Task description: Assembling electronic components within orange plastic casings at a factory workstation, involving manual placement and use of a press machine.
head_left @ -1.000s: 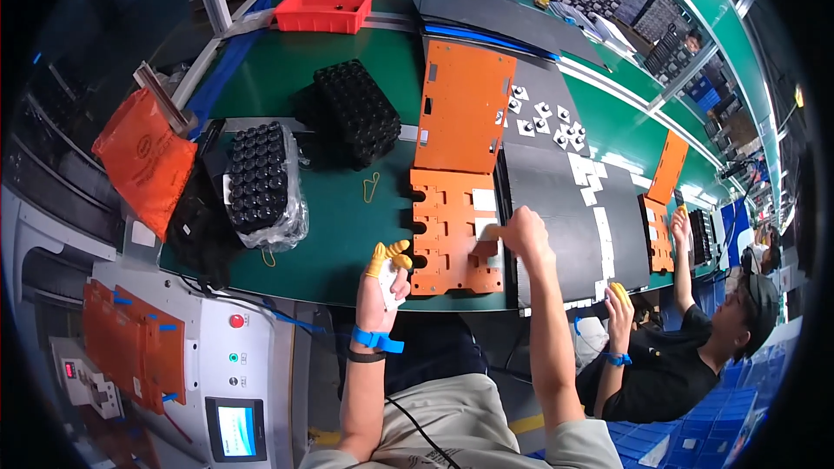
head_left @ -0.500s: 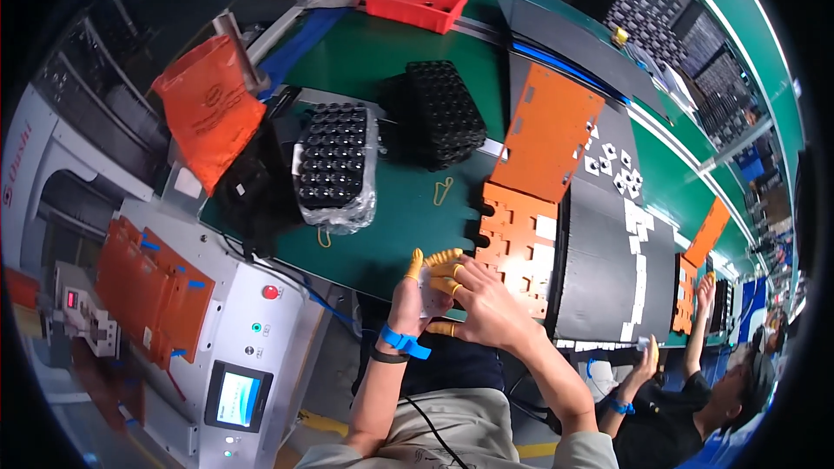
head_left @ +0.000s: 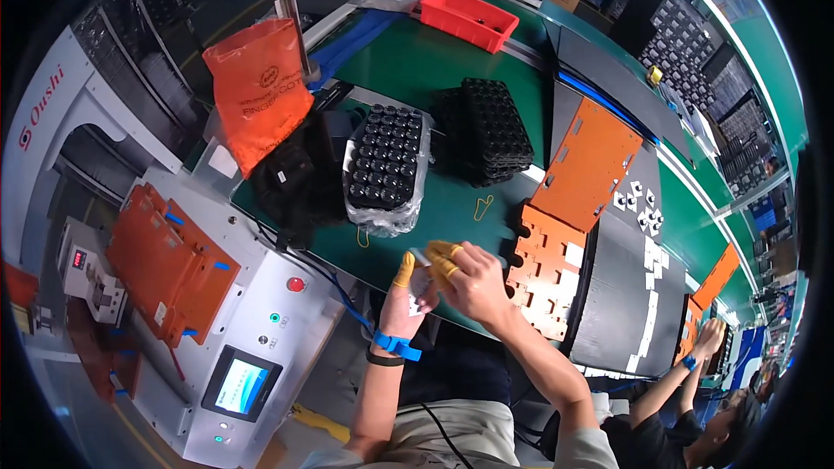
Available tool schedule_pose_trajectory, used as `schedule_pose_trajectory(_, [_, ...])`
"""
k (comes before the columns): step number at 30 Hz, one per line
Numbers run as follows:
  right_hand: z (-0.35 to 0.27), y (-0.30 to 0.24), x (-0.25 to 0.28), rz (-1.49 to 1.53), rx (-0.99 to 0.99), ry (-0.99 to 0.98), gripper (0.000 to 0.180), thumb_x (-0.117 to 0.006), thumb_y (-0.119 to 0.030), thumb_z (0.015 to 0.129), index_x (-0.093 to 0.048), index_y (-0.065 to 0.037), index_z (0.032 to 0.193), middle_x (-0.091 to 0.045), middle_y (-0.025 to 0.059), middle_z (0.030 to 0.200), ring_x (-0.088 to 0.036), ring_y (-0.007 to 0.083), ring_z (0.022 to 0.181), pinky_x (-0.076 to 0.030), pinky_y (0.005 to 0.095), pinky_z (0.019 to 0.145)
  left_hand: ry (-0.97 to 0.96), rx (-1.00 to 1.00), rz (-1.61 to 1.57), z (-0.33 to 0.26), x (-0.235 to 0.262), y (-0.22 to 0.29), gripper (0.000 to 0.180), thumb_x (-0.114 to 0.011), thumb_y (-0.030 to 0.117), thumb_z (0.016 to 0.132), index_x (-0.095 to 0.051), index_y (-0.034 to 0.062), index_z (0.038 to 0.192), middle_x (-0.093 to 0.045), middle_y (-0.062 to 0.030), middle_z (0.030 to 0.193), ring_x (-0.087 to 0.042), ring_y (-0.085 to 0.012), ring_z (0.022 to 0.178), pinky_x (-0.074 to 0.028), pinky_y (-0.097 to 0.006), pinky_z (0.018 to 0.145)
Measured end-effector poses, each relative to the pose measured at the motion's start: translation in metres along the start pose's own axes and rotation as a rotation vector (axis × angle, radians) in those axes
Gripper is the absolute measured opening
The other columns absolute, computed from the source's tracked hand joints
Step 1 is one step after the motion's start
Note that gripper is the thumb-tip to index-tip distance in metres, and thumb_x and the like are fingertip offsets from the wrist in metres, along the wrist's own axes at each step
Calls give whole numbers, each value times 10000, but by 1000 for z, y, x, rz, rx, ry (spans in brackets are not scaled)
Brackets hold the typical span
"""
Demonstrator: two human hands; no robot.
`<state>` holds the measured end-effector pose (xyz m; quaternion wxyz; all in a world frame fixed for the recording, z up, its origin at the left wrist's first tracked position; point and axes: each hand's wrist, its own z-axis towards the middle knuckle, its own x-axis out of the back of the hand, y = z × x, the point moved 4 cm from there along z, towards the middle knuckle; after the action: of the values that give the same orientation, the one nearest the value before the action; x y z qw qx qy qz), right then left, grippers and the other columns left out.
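Note:
In front of my body, my left hand (head_left: 401,311) is closed around a small white sheet (head_left: 415,302), which lies against its palm and fingers. Yellow finger cots cover several fingertips, and a blue strap circles that wrist. My right hand (head_left: 476,287) comes in from the right with its yellow-capped fingers pinched together beside the left thumb. A small pale edge shows at those fingertips, too little to name. Right of my hands lies an orange slotted fixture (head_left: 546,274) with its orange lid (head_left: 587,165) folded back. White pieces sit on the fixture.
A wrapped black tray of round black parts (head_left: 386,161), stacked black trays (head_left: 497,130) and a red bin (head_left: 469,19) stand on the green table. An orange bag (head_left: 259,91) hangs left, above a machine with a screen (head_left: 243,385). A co-worker's hands (head_left: 708,340) are far right.
My right hand has lifted slightly, its fingers drawn into a tighter pinch; the left stays on the white sheet. The view has shifted left. The co-worker's hands have come together near their fixture.

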<state>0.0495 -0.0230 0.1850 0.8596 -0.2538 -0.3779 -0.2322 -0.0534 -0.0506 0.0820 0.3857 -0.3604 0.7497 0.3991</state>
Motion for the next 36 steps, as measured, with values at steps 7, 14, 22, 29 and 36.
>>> schedule_pose_trajectory(7, [40,27,-32,227,-133,-10,182,-687,-69,818,-684,-28,995,-621,121,861,-605,296,782,-505,386,679,-21,-292,61,6,52,31,361,-584,331,960,-597,27,1155,-635,-42,945,-384,-29,508,-286,-186,447])
schedule_pose_trajectory(14, [99,64,-49,-133,-400,12,234,-779,-225,744,-704,-38,865,-631,100,815,-643,283,740,-519,375,647,-62,-327,181,-9,43,42,432,-604,251,947,-554,-3,1293,-637,-180,1205,-343,4,488,-268,-146,438])
schedule_pose_trajectory(22, [107,49,-16,90,-537,65,222,-781,-164,721,-696,-13,860,-620,69,766,-570,191,643,-473,306,616,-144,-342,297,-23,6,33,500,-727,222,863,-570,23,1294,-686,-103,1132,-384,28,558,-276,-146,465])
schedule_pose_trajectory(29, [30,-19,32,693,-472,-152,257,-707,-76,833,-688,10,1074,-574,57,801,-475,131,680,-426,276,642,-134,-474,316,-41,-11,32,596,-838,248,757,-594,27,1253,-665,-5,1069,-469,14,666,-336,-151,532])
schedule_pose_trajectory(36, [-3,-29,49,753,-617,-55,237,-714,-68,828,-685,14,1049,-508,26,736,-434,119,655,-401,280,616,-13,-797,618,-58,-43,32,528,-870,138,701,-632,-1,1151,-678,-59,1070,-636,-150,964,-500,-284,852])
